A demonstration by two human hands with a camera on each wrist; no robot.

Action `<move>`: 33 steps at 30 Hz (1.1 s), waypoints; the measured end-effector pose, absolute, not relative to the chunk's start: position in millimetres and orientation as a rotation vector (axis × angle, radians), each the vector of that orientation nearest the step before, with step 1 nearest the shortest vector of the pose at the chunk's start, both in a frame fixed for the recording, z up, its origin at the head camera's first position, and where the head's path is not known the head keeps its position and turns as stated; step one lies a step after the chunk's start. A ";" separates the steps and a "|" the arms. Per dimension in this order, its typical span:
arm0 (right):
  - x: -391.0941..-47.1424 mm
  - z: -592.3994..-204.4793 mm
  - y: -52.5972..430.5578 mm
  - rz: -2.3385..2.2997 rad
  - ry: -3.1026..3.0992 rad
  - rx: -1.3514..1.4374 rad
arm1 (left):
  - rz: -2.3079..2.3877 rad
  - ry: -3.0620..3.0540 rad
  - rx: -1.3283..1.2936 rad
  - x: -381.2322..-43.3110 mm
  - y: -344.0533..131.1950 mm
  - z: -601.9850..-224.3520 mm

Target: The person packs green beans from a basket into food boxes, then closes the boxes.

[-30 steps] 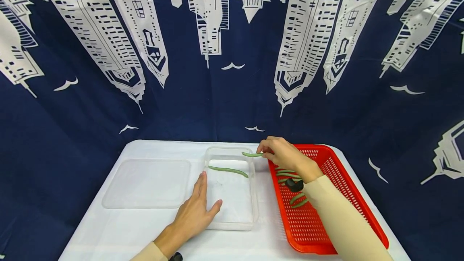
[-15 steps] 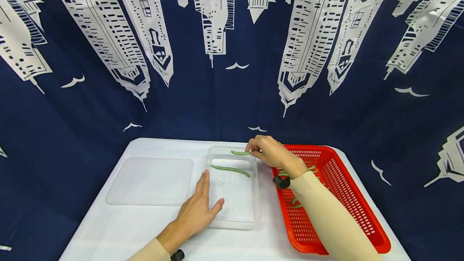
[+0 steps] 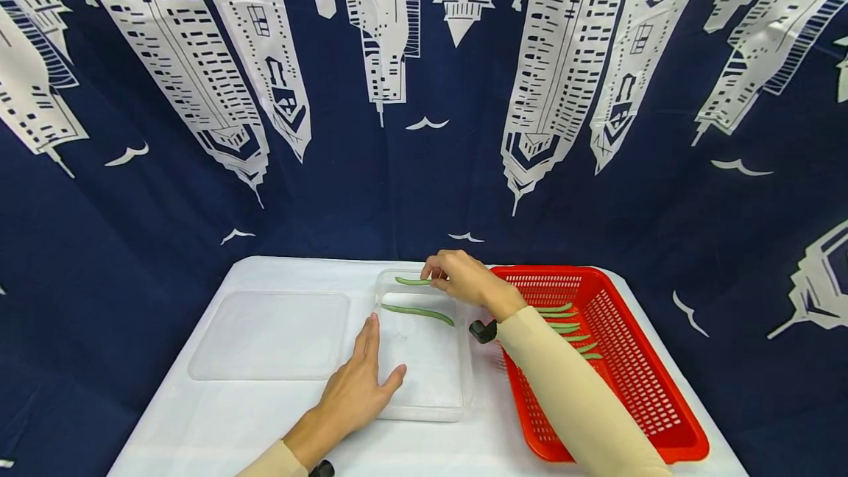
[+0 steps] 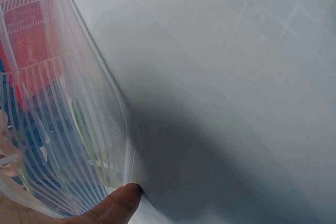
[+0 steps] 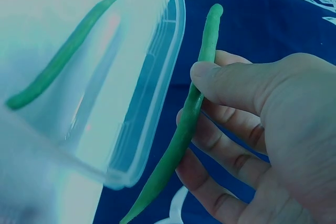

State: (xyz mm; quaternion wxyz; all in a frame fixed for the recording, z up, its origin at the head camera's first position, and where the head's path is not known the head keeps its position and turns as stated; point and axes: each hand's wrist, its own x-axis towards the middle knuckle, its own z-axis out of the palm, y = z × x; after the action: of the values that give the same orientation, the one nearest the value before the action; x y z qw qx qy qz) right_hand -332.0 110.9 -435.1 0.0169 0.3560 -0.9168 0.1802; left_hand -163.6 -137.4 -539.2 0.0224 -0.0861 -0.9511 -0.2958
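Observation:
My right hand (image 3: 460, 276) pinches a green bean (image 5: 184, 129) between thumb and fingers, over the far end of a clear plastic container (image 3: 424, 414). Another green bean (image 3: 419, 311) lies inside that container, slanting across its far half. On the container's left side rests my left hand (image 3: 358, 389), fingers straight and thumb spread over the rim. In the left wrist view a fingertip (image 4: 126, 195) touches the container's ribbed wall (image 4: 47, 93).
A red perforated basket (image 3: 662, 381) stands at the right, with several green beans (image 3: 563, 326) in it, partly hidden by the right forearm. A flat translucent lid (image 3: 268, 336) lies on the white table (image 3: 218, 425) at the left. Behind hangs a dark blue patterned cloth (image 3: 397, 182).
The right hand has carried its green bean leftward from the basket's edge to over the container's far end. The left hand keeps its place on the container.

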 end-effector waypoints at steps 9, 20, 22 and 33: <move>-341.4 -444.6 91.8 0.590 -2.882 1.122 | -0.904 -2.954 -0.271 -162.9 -137.3 -538.8; -349.3 -453.6 77.4 0.623 -2.906 1.062 | -0.902 -2.956 -0.262 -162.8 -137.7 -537.4; -350.2 -455.1 74.7 0.621 -2.904 1.054 | -0.906 -2.956 -0.261 -163.0 -137.7 -537.5; -353.0 -462.5 71.0 0.600 -2.944 1.006 | -0.910 -2.960 -0.258 -164.4 -137.5 -539.7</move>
State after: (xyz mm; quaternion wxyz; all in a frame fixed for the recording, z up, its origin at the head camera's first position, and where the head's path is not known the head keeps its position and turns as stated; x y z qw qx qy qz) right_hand -353.0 71.0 -462.5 -0.0136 0.3173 -0.9291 0.1894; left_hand -164.4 -137.5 -539.7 0.0169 -0.0829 -0.9524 -0.2929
